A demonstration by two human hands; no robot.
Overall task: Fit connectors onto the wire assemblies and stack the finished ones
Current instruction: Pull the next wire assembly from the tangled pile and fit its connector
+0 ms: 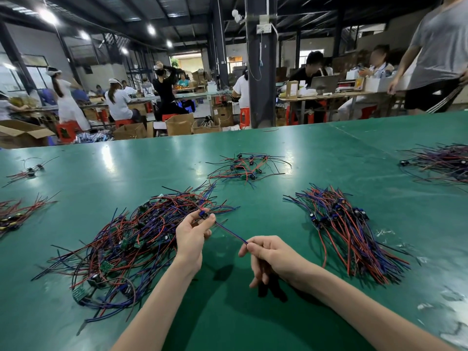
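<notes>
we see both arms reaching over the green counter [273, 214]. the left grip [192, 234] is raised, its thumb and fingertips closed in a pinch on a small blue connector [203, 214]. from that connector a thin wire [229, 230], blue with red beside it, runs taut down to the right grip [274, 254]. the right grip pinches the wire's near end between thumb and forefinger, and its other 3 fingers curl downward and hold nothing. the wire hangs in the air above the counter, between the 2 grips.

just left of the left grip, and partly behind it, lies a loose tangle [121, 244] of red, blue and black wires with small green boards among them. to the right of the right grip, apart from it, lies a tidier stack [354, 231]. its wires lie side by side, with blue parts bunched at the far end and loose ends fanned toward us. a small heap [245, 168] lies farther back, near the middle of the counter. a far heap [440, 163] sits at the right edge and a left bunch [17, 214] at the left edge.

beyond the counter we see a dark pillar [260, 72], cardboard boxes [179, 125] and red stools [66, 131] among seated workers. a person in a grey shirt [438, 46] stands at the far right corner.
</notes>
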